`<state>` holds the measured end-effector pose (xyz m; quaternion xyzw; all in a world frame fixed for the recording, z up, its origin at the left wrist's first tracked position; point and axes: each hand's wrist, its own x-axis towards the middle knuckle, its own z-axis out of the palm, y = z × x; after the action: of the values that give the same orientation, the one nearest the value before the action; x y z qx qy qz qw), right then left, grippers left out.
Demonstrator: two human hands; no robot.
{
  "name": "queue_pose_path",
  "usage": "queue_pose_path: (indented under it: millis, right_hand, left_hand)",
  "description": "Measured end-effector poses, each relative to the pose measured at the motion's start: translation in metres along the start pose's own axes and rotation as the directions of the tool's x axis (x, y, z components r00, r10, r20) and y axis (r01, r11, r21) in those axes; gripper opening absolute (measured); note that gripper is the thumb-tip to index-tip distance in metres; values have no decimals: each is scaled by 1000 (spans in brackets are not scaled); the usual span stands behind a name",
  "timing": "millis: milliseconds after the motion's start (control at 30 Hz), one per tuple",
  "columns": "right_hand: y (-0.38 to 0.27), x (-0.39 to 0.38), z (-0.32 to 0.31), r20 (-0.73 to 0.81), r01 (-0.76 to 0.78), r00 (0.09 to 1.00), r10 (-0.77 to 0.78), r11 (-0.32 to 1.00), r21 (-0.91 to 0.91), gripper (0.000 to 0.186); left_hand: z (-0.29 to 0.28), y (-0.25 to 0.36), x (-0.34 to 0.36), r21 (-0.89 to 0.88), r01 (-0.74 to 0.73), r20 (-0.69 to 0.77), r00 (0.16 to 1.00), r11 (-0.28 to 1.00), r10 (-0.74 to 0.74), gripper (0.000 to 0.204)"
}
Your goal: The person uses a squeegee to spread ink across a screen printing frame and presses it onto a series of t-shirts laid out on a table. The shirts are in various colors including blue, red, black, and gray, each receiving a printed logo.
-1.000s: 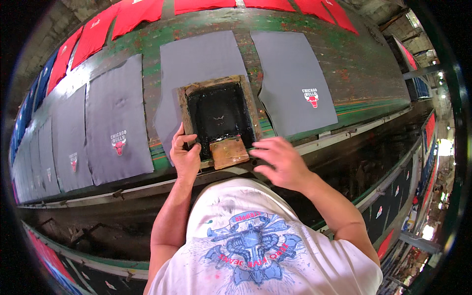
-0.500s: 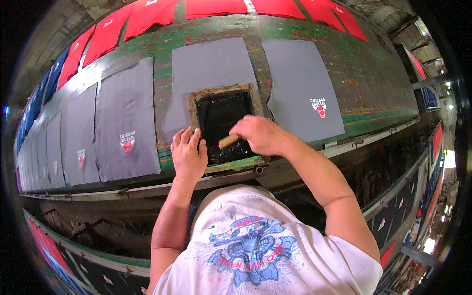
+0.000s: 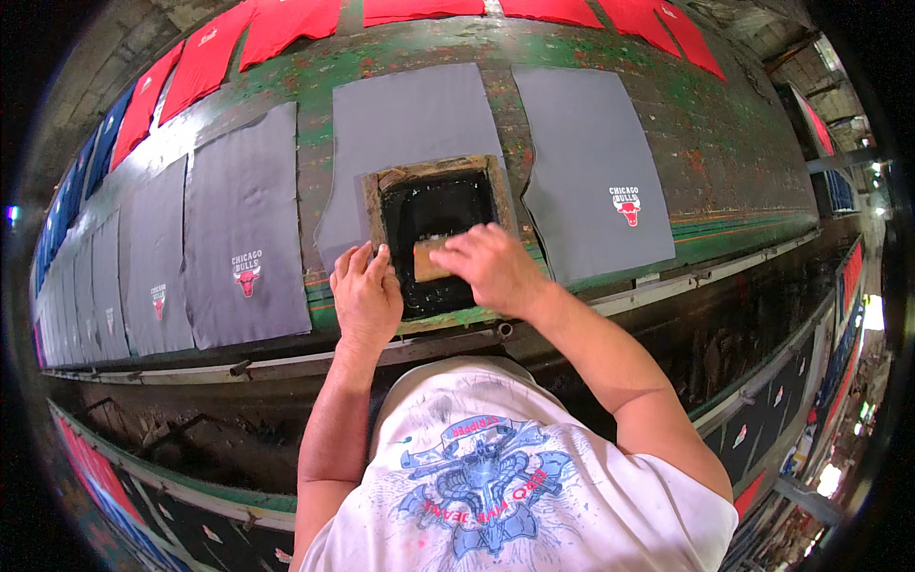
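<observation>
A wooden printing frame with a black ink-covered screen lies flat on a grey fabric panel on the long green table. My left hand presses down on the frame's near left corner. My right hand is shut on a small wooden squeegee resting on the screen's lower half. The near edge of the frame is partly hidden under my hands.
Grey panels with a red bull emblem lie to the right and left, with more in a row further left. Red shirts line the table's far edge. A lower shelf runs below the table.
The frame has been lowered flat onto the grey panel. My right hand took the squeegee and moved it onto the black screen; my left hand stays at the frame's near left corner.
</observation>
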<state>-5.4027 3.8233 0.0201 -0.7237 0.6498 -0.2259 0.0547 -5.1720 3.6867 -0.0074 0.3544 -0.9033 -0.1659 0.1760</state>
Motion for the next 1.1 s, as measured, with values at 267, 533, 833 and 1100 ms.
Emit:
queue_pose_path:
  millis: [267, 533, 833, 1100]
  right_hand:
    - [-51, -54, -8, 145, -75, 987, 68, 996, 49, 43]
    - [-28, -77, -11, -222, -384, 846, 485, 842, 379, 63]
    - [-26, -90, -8, -114, -321, 825, 553, 626, 711, 66]
    - [-82, -40, -3, -141, 47, 970, 197, 415, 909, 72]
  left_hand:
    - [21, -10, -5, -349, 113, -68, 987, 930, -145, 49]
    - [32, -2, -17, -500, 213, -51, 961, 839, -273, 60]
    - [-7, 5, -22, -648, 26, -240, 941, 761, -237, 45]
    - [-128, -50, -68, -671, -60, -360, 898, 739, -255, 44]
